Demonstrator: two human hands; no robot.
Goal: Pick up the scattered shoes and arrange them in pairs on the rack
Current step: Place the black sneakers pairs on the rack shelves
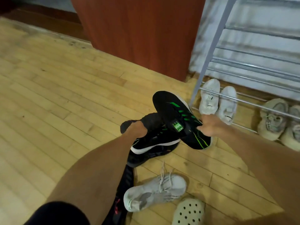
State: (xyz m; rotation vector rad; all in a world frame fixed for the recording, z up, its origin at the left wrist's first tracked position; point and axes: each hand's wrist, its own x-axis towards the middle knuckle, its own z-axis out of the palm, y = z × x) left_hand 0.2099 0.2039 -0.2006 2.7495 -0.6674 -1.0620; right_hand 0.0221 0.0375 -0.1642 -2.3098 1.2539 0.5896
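My right hand (209, 125) grips a black sneaker with green stripes (175, 114) by its heel end, held just above the floor beside the rack. My left hand (136, 129) is closed on the collar of the matching black sneaker with a white sole (154, 142); its fingers are hidden in the shoe. The two black shoes cross each other. The grey metal shoe rack (209, 51) stands at the right. Its lowest tier holds a white pair (209, 99) and a beige pair (272, 119).
A dark shoe (146, 157) lies under the held ones and another dark shoe with red marks (121, 195) lies below my left arm. A white knit sneaker (155, 190) and a pale clog (188, 211) lie on the wooden floor. A red-brown cabinet (138, 30) stands left of the rack.
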